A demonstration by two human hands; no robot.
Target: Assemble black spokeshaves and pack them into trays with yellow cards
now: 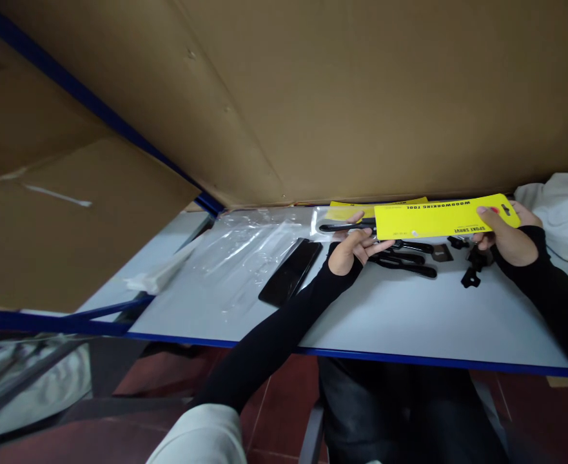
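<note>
My right hand (513, 241) grips the right end of a yellow cardboard packaging card (423, 220), thumb on top near its hanging hole. The card is printed "SPOKE SHAVE" and "WOODWORKING TOOL", upside down in this view. My left hand (351, 250) is closed around a black-handled spokeshave (336, 227) at the card's left end; the tool's other part is hidden behind the card. Below the hands lie several black tool handles (404, 264) and a flat metal blade (442, 252). Small black metal parts (470, 277) rest under my right hand.
Clear plastic bags (245, 248) spread over the left of the table (390, 322). A black phone (291, 272) lies beside my left forearm. Another yellow card (342, 211) is behind my left hand. White cloth or bag material (561, 216) sits at the right. A cardboard wall (361, 96) rises behind.
</note>
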